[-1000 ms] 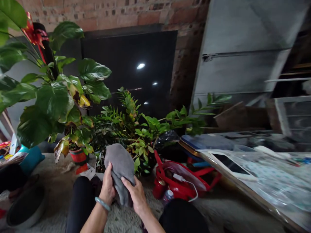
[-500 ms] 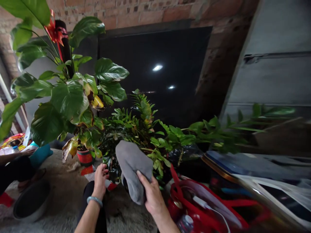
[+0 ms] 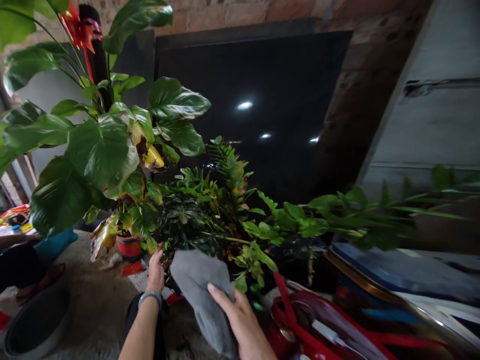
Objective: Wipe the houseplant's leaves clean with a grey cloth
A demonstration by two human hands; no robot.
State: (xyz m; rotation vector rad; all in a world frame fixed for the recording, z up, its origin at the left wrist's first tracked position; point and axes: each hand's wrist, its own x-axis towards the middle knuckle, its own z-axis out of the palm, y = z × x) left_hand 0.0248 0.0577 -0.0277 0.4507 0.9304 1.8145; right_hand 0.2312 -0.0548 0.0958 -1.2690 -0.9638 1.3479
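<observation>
A folded grey cloth (image 3: 204, 295) is gripped in my right hand (image 3: 242, 320), thumb lying on top and the other fingers mostly behind it. My left hand (image 3: 155, 272), with a bracelet (image 3: 150, 297) at the wrist, reaches up to the low leaves of the dark green bushy plant (image 3: 183, 215). Its fingers look stretched out with nothing visible in them; whether they touch a leaf I cannot tell. Left of it stands a large-leaved plant (image 3: 99, 150) in a red pot (image 3: 129, 247), some of its leaves yellow and brown.
A red bag (image 3: 288, 312) with a white cable sits at the right, beside a blue-topped box (image 3: 397, 270). At the lower left are a grey basin (image 3: 39, 320) and another person's leg and teal sleeve (image 3: 56, 245). A dark panel (image 3: 240, 75) leans on the brick wall behind.
My right hand and the cloth have moved lower and nearer to me. My left hand has risen slightly toward the leaves, and the view has shifted a little.
</observation>
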